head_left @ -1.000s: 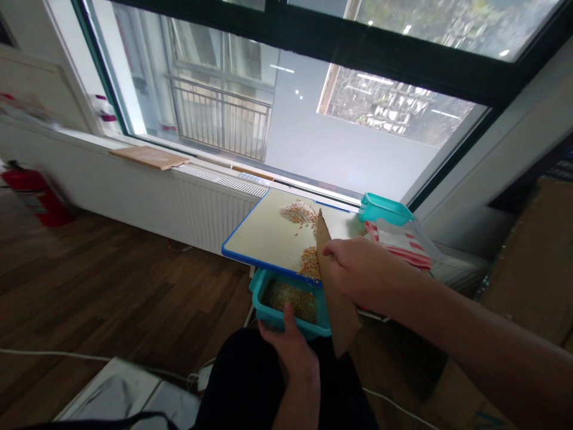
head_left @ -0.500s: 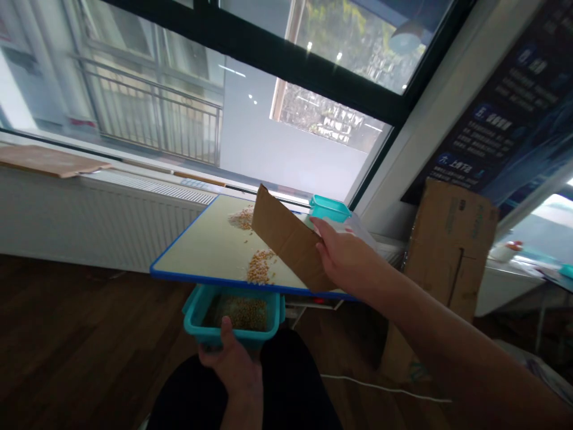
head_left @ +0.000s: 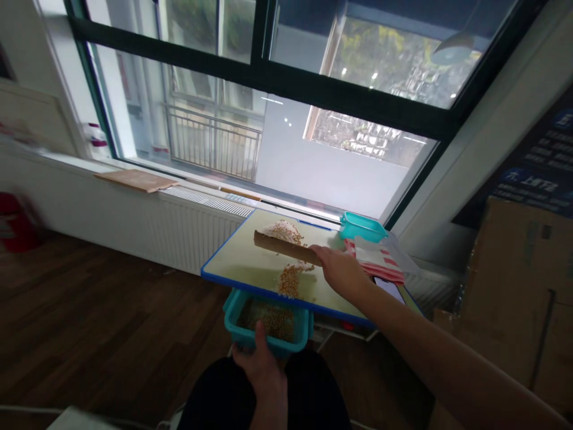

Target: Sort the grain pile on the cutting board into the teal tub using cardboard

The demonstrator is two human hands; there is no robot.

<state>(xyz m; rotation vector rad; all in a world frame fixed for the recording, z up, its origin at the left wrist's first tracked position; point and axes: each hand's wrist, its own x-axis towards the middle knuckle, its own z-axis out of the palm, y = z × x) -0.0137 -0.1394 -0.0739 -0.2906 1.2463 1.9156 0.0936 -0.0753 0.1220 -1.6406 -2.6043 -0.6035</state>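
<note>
My left hand (head_left: 262, 364) grips the near wall of a teal plastic basket (head_left: 238, 341), thumb over the rim, just below the table's front edge. Small yellowish kernels or beans (head_left: 275, 319) lie inside it. My right hand (head_left: 342, 269) is closed on one end of a piece of cardboard (head_left: 286, 248), held nearly edge-on above the table (head_left: 237, 248). One pile of kernels (head_left: 290, 280) lies near the front edge, above the basket. A second pile (head_left: 283, 230), mixed with white bits, is farther back, partly behind the cardboard.
A second teal basket (head_left: 362, 227) stands at the table's back right, by a red-and-white packet (head_left: 373, 257) and a phone-like flat object (head_left: 388, 289). A large cardboard box (head_left: 514, 286) stands to the right. A radiator (head_left: 192, 221) runs under the window.
The cardboard has turned from a tilted, broad-side view to nearly edge-on and lifted off the front of the table. My left hand still holds the basket. The view has shifted left.
</note>
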